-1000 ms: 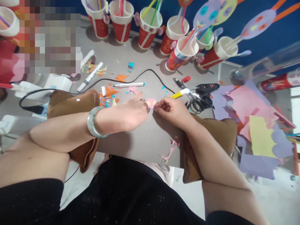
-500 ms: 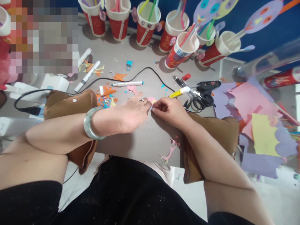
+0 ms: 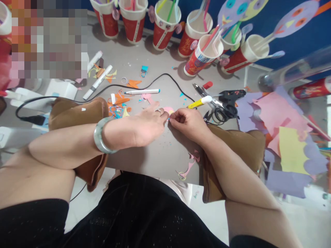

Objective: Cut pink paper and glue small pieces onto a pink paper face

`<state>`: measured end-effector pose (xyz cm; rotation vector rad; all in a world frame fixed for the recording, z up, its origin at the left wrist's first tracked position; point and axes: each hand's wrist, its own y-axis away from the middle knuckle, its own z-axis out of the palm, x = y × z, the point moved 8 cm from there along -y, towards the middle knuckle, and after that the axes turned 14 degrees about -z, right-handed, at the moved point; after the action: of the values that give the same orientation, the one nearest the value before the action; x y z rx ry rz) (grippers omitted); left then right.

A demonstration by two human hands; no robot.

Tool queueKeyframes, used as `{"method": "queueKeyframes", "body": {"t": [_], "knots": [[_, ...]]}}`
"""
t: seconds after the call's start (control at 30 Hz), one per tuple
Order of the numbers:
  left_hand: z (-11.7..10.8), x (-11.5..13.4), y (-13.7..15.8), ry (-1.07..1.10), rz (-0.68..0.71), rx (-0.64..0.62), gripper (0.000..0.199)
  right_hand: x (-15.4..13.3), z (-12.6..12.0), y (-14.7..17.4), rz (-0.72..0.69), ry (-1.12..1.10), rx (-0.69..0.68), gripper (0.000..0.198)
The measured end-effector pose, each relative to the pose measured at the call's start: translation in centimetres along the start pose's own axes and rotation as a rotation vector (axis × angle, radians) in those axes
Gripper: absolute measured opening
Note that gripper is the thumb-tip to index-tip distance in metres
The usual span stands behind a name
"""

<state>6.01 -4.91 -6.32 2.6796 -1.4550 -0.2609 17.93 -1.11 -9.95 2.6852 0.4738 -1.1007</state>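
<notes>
My left hand (image 3: pixel 144 125), ring on one finger, reaches in with its fingers curled down against a small pink paper cutout (image 3: pixel 168 110) with a yellow spot. Part of the cutout is hidden behind the fingers. Close against those fingertips, my right hand (image 3: pixel 190 120) pinches thumb and forefinger together at the cutout's near edge. A tiny blue piece (image 3: pixel 169 119) shows at that pinch; its exact shape is too small to tell. Just beyond my right hand lie a yellow glue pen (image 3: pixel 198 102) with a white cap and black-handled scissors (image 3: pixel 222 112).
Red paper cups (image 3: pixel 164 34) with straws line the back. A black glue gun (image 3: pixel 232 96) and coloured paper sheets (image 3: pixel 292 148) lie right. Markers (image 3: pixel 142 92), orange scraps (image 3: pixel 121 100) and a black cord (image 3: pixel 165 74) are spread beyond my hands. Brown cushions (image 3: pixel 77 112) sit under my forearms.
The view has shifted slightly, so things appear a little further right. Both hands stay together at the pink cutout, with only slight finger movement.
</notes>
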Motion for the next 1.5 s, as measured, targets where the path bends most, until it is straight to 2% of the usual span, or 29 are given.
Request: {"method": "queueKeyframes", "body": {"t": [0.37,0.53,0.7,0.97,1.17,1.37,1.5], "knots": [[0.5,-0.1,-0.1,-0.014,0.0,-0.038,0.038,-0.1,-0.1,0.1,0.045,0.011,0.031,0.009],[-0.1,-0.1,-0.1,-0.034,-0.002,-0.017,0.039,0.2,-0.1,0.0,0.052,0.015,0.024,0.01],[-0.2,0.1,0.2,-0.056,-0.024,-0.048,0.039,0.2,0.0,-0.1,0.05,0.018,0.022,0.011],[0.9,-0.2,0.6,-0.046,-0.062,0.079,0.038,0.1,-0.1,-0.1,0.053,0.034,0.042,0.011],[1.4,-0.3,0.2,-0.054,-0.041,0.038,0.041,0.2,-0.1,-0.3,0.083,0.043,0.027,0.012],[1.5,0.1,0.2,0.024,0.051,-0.003,0.02,0.6,-0.1,-0.5,0.091,0.016,0.03,0.013],[1.2,0.1,0.1,0.019,0.049,-0.023,0.012,0.6,0.0,-0.4,0.068,0.021,0.035,0.012]]}}
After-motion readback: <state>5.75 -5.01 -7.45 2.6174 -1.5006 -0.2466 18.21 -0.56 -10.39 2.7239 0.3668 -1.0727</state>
